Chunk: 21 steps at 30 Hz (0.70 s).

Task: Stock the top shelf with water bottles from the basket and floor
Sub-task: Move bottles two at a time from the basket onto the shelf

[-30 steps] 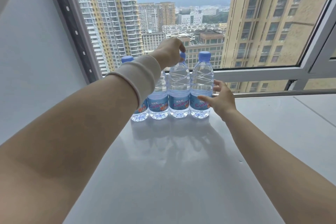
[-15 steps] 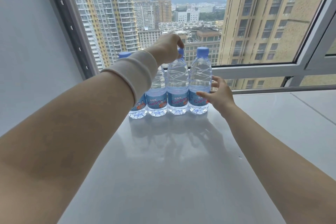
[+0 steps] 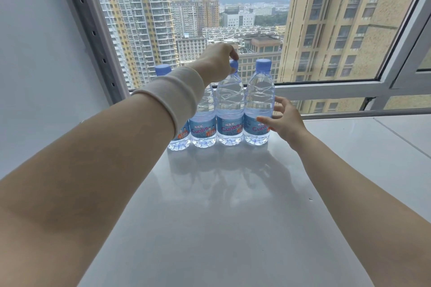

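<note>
Head view: a grey shelf (image 3: 233, 216) runs out to a window (image 3: 326, 89). A perforated post (image 3: 93, 30) and a pale wall (image 3: 35, 53) stand on the left, and tower blocks (image 3: 140, 18) rise beyond the glass. Four bottles (image 3: 202, 128) stand upright in a touching row at the shelf's far edge; they are clear and ribbed, with blue caps and blue labels. The left hand (image 3: 219, 63) is clamped by its fingertips on the cap of the third bottle (image 3: 229, 109) from the left. The right hand (image 3: 286, 121) is spread apart, thumb on the label of the end bottle (image 3: 258, 98), fingers just beside it. The left forearm and its cream cuff (image 3: 177, 98) cover most of the second bottle, cap included, and part of the first.
</note>
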Each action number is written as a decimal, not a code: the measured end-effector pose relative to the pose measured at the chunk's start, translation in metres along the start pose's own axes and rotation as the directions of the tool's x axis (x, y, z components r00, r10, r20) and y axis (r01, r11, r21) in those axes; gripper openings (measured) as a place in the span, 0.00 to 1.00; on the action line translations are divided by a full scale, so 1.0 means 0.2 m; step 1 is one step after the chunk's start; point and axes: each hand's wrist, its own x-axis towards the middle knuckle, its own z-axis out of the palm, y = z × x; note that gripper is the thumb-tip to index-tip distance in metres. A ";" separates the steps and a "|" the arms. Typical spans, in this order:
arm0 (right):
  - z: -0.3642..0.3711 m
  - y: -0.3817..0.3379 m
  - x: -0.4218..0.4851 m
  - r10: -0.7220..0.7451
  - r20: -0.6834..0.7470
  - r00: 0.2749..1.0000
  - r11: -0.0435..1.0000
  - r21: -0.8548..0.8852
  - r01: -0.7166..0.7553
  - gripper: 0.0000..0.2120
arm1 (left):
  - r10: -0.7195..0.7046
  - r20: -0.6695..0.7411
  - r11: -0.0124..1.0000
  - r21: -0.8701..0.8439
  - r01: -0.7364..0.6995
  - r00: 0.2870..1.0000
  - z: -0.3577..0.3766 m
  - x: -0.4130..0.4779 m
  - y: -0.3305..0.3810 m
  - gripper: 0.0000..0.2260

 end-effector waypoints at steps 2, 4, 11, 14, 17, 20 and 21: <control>0.00 0.00 0.00 -0.003 0.005 1.000 1.000 0.012 0.003 0.33 | 0.007 -0.007 1.000 0.004 -0.007 1.000 0.00 0.00 0.00 0.14; 0.01 0.00 -0.01 -0.008 0.005 1.000 1.000 0.017 0.008 0.34 | 0.012 -0.011 1.000 0.007 -0.012 1.000 0.00 0.00 0.00 0.14; 0.02 0.00 -0.03 0.003 0.028 1.000 0.999 -0.043 -0.001 0.38 | 0.045 -0.045 0.993 0.108 -0.040 0.998 0.04 -0.03 0.01 0.16; 0.01 0.00 -0.07 0.010 0.055 0.998 0.984 -0.179 0.000 0.41 | 0.070 -0.035 0.984 0.166 -0.064 0.997 0.07 -0.10 0.02 0.20; -0.02 -0.03 -0.15 -0.009 0.051 0.999 0.922 -0.385 0.028 0.38 | 0.119 -0.095 0.969 0.229 -0.095 0.988 0.09 -0.18 0.04 0.23; -0.08 -0.06 -0.26 -0.024 0.084 0.996 0.869 -0.490 0.062 0.35 | 0.127 -0.126 0.949 0.303 -0.084 0.984 0.11 -0.31 0.08 0.24; -0.10 -0.07 -0.30 -0.026 0.105 0.994 0.854 -0.514 0.077 0.35 | 0.117 -0.116 0.941 0.329 -0.073 0.986 0.12 -0.36 0.11 0.24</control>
